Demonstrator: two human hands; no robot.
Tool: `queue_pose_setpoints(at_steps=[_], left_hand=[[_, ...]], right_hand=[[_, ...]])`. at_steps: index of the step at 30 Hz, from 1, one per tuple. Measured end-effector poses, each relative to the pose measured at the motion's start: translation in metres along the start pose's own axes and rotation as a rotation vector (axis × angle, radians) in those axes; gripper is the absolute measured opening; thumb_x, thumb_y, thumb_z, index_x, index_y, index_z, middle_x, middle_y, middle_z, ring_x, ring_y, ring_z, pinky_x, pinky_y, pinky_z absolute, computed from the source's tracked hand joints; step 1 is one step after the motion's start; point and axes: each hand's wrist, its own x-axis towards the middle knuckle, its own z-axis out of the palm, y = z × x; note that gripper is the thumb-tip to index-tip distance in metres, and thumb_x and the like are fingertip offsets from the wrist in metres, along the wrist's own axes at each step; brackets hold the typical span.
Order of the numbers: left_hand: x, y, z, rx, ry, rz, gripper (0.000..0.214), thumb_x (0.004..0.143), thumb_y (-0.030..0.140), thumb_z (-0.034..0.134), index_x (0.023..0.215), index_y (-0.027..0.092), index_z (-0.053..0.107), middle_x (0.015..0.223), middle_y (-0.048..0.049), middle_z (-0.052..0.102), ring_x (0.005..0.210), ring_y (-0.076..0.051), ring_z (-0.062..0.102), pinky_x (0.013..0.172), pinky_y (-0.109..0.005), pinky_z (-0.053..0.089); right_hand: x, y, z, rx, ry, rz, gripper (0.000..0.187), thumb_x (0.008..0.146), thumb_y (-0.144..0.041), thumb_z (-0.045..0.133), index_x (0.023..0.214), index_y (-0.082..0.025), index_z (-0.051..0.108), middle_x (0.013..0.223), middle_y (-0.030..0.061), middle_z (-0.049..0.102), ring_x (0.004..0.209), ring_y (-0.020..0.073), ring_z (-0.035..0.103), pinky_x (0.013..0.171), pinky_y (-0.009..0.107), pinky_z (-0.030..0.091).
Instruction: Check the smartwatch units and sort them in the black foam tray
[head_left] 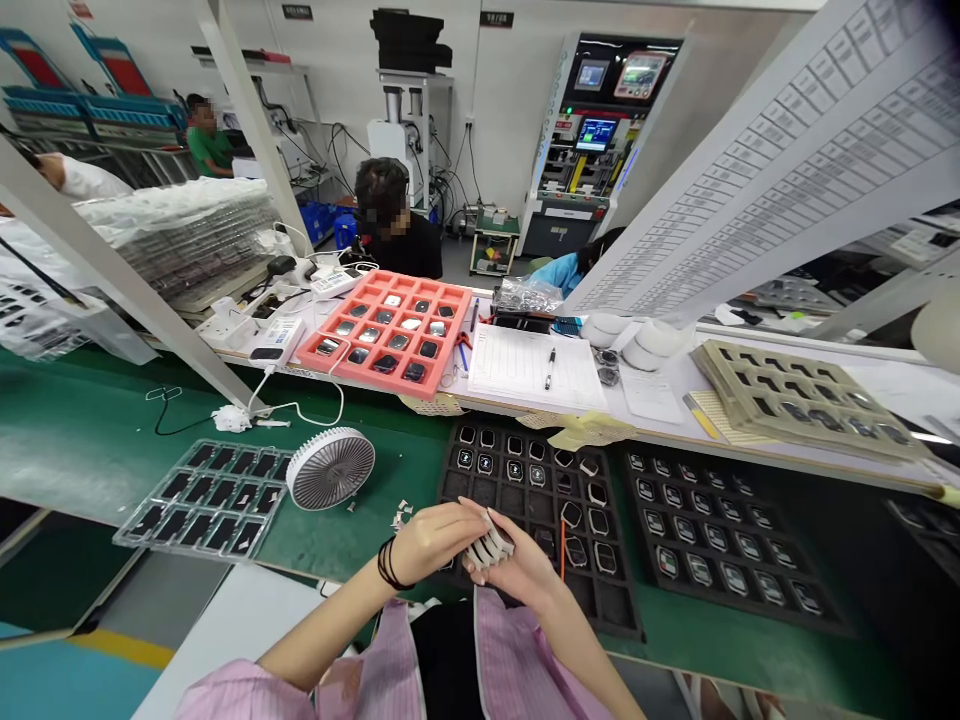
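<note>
Both my hands hold a small stack of pale rectangular pieces (pixel 489 547) above the near edge of a black foam tray (pixel 619 607). My left hand (pixel 433 541) grips the stack from the left, and my right hand (pixel 517 572) supports it from below and the right. The tray's pockets hold square watch-like cases, and some pockets show no case. An orange stick (pixel 562 550) stands in the tray beside my right hand. Small white scraps (pixel 401 514) lie on the green mat (pixel 360 545) to the left of my left hand.
A second black tray (pixel 825 608) of cases lies to the right. A white fan (pixel 330 468) and a clear tray (pixel 202 500) sit on the left. Behind stands a shelf with a red tray (pixel 390 332) and papers. Co-workers (pixel 390 215) and machines stand beyond.
</note>
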Motion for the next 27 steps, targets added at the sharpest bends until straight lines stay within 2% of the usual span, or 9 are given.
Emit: queue_pose_setpoints(at_steps=[5,11,15,18,20,22,27], left_hand=[[0.007,0.002,-0.007,0.02,-0.06,0.116,0.021,0.092,0.013,0.048,0.109,0.013,0.059,0.094,-0.0089,0.074,0.093,-0.018,0.066,0.082,-0.029,0.056],[0.014,0.006,-0.014,0.062,-0.183,0.245,0.028,0.093,0.012,0.045,0.119,0.008,0.053,0.103,-0.015,0.071,0.1,-0.02,0.065,0.088,-0.034,0.054],[0.012,0.009,-0.012,-0.033,-0.155,0.177,0.029,0.093,0.011,0.044,0.121,0.01,0.052,0.105,-0.0134,0.071,0.102,-0.019,0.064,0.09,-0.033,0.053],[0.011,0.009,-0.01,-0.066,-0.083,0.065,0.025,0.09,0.01,0.05,0.115,0.012,0.055,0.098,-0.0106,0.072,0.098,-0.017,0.065,0.086,-0.029,0.054],[0.013,0.01,-0.012,-0.065,-0.071,0.051,0.023,0.09,0.01,0.051,0.112,0.012,0.055,0.096,-0.0099,0.071,0.097,-0.017,0.065,0.085,-0.028,0.054],[0.017,0.012,-0.016,-0.044,-0.125,0.095,0.023,0.091,0.011,0.048,0.113,0.011,0.054,0.098,-0.0111,0.071,0.098,-0.018,0.064,0.085,-0.029,0.053],[0.029,0.018,-0.024,0.003,-0.306,0.211,0.024,0.094,0.009,0.037,0.112,0.009,0.052,0.093,-0.013,0.071,0.093,-0.018,0.065,0.09,-0.033,0.05]], right_hand=[[0.001,0.002,-0.007,-0.006,-0.05,0.045,0.038,0.086,-0.039,0.052,0.12,-0.023,0.053,0.071,0.0,0.067,0.058,0.0212,0.064,0.046,0.027,0.037],[-0.004,-0.002,-0.01,0.033,-0.13,0.092,0.039,0.086,-0.04,0.052,0.121,-0.023,0.05,0.073,0.0,0.066,0.059,0.0208,0.064,0.043,0.024,0.034],[-0.008,-0.004,-0.006,0.026,-0.163,0.09,0.043,0.086,-0.041,0.052,0.125,-0.023,0.047,0.076,0.0006,0.066,0.06,0.0206,0.063,0.042,0.024,0.034],[-0.008,-0.005,-0.005,0.006,-0.171,0.088,0.038,0.086,-0.042,0.051,0.119,-0.023,0.05,0.073,0.0,0.065,0.059,0.0206,0.063,0.042,0.024,0.034],[-0.007,-0.005,-0.005,-0.022,-0.177,0.091,0.035,0.085,-0.043,0.05,0.113,-0.022,0.053,0.07,0.0007,0.064,0.059,0.021,0.063,0.042,0.024,0.035],[-0.008,-0.006,-0.006,-0.063,-0.175,0.099,0.037,0.085,-0.044,0.049,0.112,-0.02,0.053,0.068,0.0013,0.063,0.059,0.0215,0.063,0.043,0.024,0.035],[-0.014,-0.013,-0.003,-0.201,-0.113,0.099,0.047,0.085,-0.041,0.053,0.127,-0.022,0.044,0.069,0.0012,0.064,0.058,0.0211,0.064,0.048,0.028,0.041]])
